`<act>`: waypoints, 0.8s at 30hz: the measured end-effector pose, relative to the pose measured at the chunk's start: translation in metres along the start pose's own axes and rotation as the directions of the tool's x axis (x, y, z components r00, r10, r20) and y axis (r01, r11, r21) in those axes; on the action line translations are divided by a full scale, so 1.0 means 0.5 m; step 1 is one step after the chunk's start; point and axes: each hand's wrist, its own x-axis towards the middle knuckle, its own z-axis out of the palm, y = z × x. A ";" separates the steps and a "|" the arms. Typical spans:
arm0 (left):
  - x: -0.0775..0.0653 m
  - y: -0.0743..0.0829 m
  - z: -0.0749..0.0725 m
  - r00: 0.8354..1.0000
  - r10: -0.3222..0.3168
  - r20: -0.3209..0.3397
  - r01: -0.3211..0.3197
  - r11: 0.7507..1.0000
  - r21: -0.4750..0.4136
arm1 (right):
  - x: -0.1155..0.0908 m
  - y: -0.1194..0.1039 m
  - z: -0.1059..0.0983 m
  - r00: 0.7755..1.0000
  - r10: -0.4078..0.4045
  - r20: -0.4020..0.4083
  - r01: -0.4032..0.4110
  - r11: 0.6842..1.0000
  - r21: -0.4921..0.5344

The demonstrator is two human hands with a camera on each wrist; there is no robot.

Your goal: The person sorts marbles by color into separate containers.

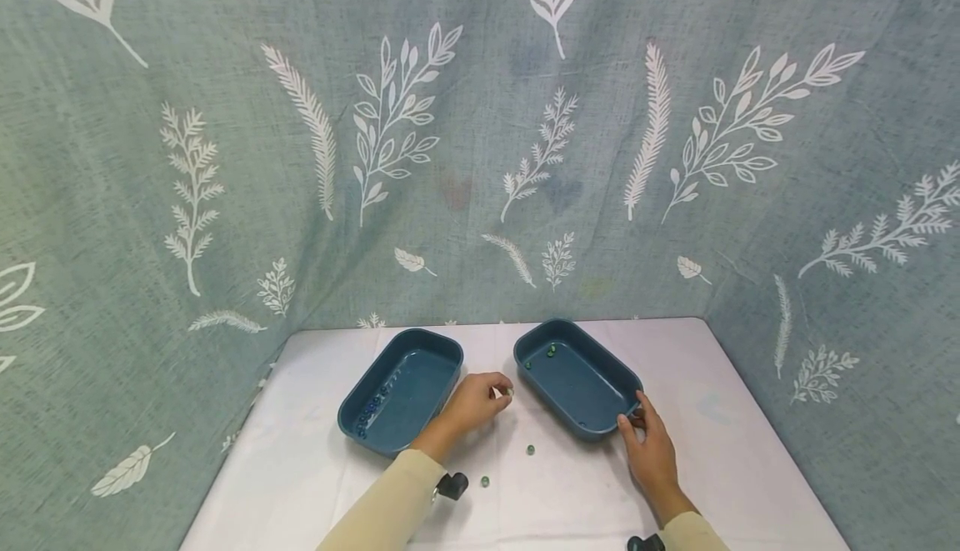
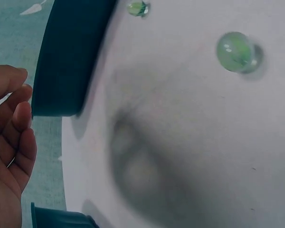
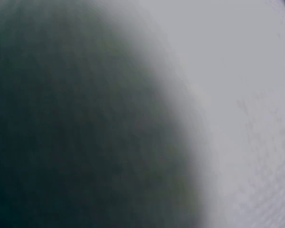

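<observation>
In the head view my left hand (image 1: 474, 403) pinches a small pale marble (image 1: 511, 392) between thumb and fingertips, above the cloth between two blue trays. My right hand (image 1: 652, 451) grips the near right corner of the right tray (image 1: 600, 405), thumb and fingers at its rim. A few green marbles (image 1: 552, 351) lie in that tray. Two more sit on the cloth, a nearer green marble (image 1: 485, 481) and a farther green marble (image 1: 530, 450). The left wrist view shows my left hand's fingers (image 2: 23, 116) curled, the marble not visible there. The right wrist view is mostly a dark blur.
The left tray (image 1: 408, 401) stands beside my left forearm, with several blue marbles (image 1: 371, 408) along its left side. White cloth (image 1: 570, 501) covers the table. Patterned green fabric (image 1: 465, 134) hangs at the back and both sides.
</observation>
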 end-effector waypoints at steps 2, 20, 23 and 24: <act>0.005 0.002 -0.001 1.000 0.010 0.004 -0.010 1.000 -0.005 | -0.001 -0.001 0.000 1.000 0.004 0.002 -0.004 1.000 0.002; 0.050 0.012 0.014 1.000 -0.006 0.028 0.006 1.000 -0.003 | 0.003 0.001 0.000 1.000 0.004 -0.004 -0.004 1.000 -0.017; 0.052 0.013 0.017 0.999 -0.009 0.031 0.009 1.000 -0.003 | 0.002 0.000 0.001 1.000 0.012 0.003 -0.012 1.000 -0.018; 0.052 0.014 0.018 1.000 -0.010 0.030 0.010 1.000 -0.001 | 0.001 0.000 0.002 1.000 0.016 0.006 -0.016 1.000 -0.017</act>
